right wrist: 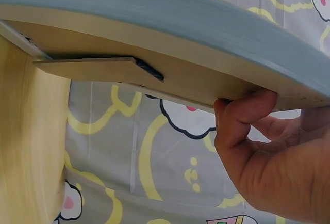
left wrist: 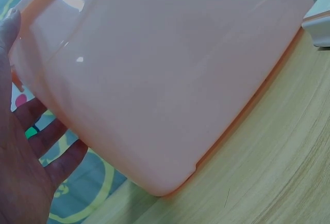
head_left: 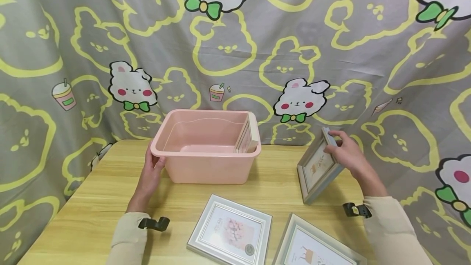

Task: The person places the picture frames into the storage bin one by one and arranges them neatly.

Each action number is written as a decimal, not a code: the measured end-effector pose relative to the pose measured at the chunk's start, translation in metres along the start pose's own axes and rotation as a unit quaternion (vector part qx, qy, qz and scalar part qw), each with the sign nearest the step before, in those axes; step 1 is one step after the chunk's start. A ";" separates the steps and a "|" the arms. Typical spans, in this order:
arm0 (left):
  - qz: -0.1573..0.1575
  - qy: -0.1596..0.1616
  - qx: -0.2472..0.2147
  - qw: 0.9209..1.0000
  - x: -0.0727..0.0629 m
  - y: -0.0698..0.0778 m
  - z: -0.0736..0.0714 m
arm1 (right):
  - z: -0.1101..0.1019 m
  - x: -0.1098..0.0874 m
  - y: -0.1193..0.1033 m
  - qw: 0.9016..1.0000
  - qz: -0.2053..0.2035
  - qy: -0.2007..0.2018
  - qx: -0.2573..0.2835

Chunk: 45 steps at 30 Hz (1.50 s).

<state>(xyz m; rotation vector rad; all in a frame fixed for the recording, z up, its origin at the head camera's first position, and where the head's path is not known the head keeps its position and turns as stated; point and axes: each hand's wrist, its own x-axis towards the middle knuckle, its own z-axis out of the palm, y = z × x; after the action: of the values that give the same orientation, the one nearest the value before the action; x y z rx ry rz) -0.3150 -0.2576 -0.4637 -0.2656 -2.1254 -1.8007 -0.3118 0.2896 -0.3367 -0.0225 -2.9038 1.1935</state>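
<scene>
A pink plastic storage bin (head_left: pixel 207 169) stands on the table, and my left hand (head_left: pixel 151 175) holds its near left corner. The thumb lies on the front below the rim; in the left wrist view the other fingers (left wrist: pixel 67 162) reach along the side wall. My right hand (head_left: pixel 346 152) grips the upper edge of a blue-grey picture frame (head_left: pixel 319 167), held tilted to the right of the bin. Seen in the right wrist view, the frame's brown back has a flap-like stand (right wrist: pixel 87 69) folded out a little. Another picture frame (head_left: pixel 245 136) leans upright inside the bin at its right end.
Two more frames lie face up on the wooden table (head_left: pixel 92 199): a silver-grey picture frame (head_left: pixel 232 232) in front of the bin and a pale picture frame (head_left: pixel 312 244) to its right, cut by the view's lower edge. A patterned grey curtain (head_left: pixel 228 64) hangs behind the table.
</scene>
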 end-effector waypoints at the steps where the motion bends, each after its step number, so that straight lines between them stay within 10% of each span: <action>1: 0.001 -0.001 0.001 1.000 0.000 0.000 0.000 | 0.000 0.000 -0.001 1.000 -0.001 0.003 -0.001; 45: -0.003 -0.005 0.012 1.000 0.001 -0.001 0.000 | 0.002 0.009 -0.051 0.999 -0.019 0.048 0.002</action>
<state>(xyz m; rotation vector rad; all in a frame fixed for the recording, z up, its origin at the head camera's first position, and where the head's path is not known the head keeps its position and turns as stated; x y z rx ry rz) -0.3160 -0.2582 -0.4641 -0.2640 -2.1560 -1.7784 -0.3211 0.2519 -0.3027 -0.0226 -2.8072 1.1581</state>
